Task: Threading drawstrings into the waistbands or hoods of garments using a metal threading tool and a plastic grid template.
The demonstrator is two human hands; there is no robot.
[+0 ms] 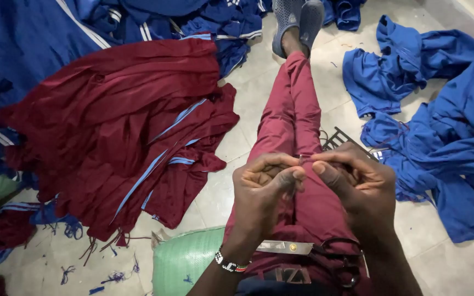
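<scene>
I sit on the tiled floor (248, 87) with my legs stretched out in maroon trousers (297, 126) and grey shoes (297, 22) at the far end. My left hand (264, 189) and right hand (355, 183) meet over my thighs, fingers curled in, and between the fingertips I pinch something tiny and dark, perhaps a thread (302, 160); it is too small for me to tell. Both hands are closed in a fine pinch, thumbs pressed to forefingers. A beaded bracelet (229, 263) circles my left wrist. Scissors (341, 263) lie on my lap near my belt. To my left lies a heap of maroon clothes (111, 126) with light blue stripes, beside a green sack (185, 260). To my right lie blue clothes (445, 137), with more blue piled at the top left.
</scene>
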